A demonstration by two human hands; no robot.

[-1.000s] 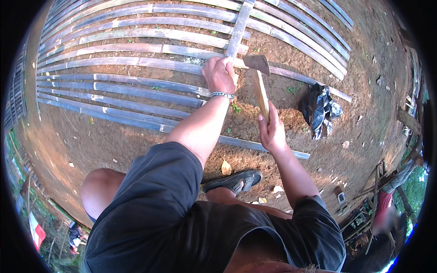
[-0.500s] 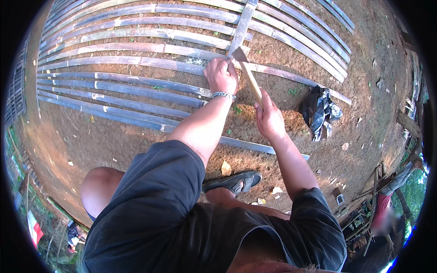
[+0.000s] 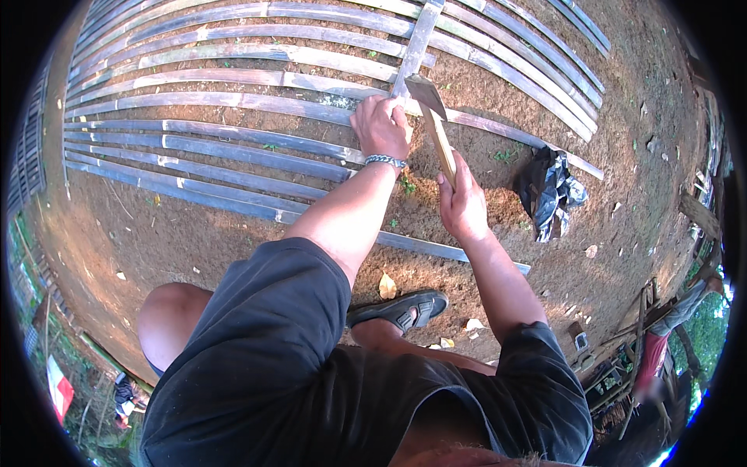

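Note:
My right hand (image 3: 464, 204) grips the pale wooden handle of a hatchet (image 3: 440, 144), whose flat metal head is up beside my left hand. Close to the near end of a bamboo cross slat (image 3: 419, 50), my left hand (image 3: 381, 128) is closed with its fingers bent down. What those fingers pinch is too small or hidden to make out. Long split bamboo slats (image 3: 233, 100) lie side by side on the ground under the cross slat, running left and right of my left hand.
A crumpled black plastic bag (image 3: 548, 191) lies over a slat end at the right. My sandalled foot (image 3: 401, 311) stands near a dry leaf (image 3: 387, 286). Logs (image 3: 699, 214) and sticks line the right edge, where another person (image 3: 654, 358) is partly visible.
The hatchet head has tilted and shifted slightly right, showing more of its flat face. My left hand stays at about the same place on the slats.

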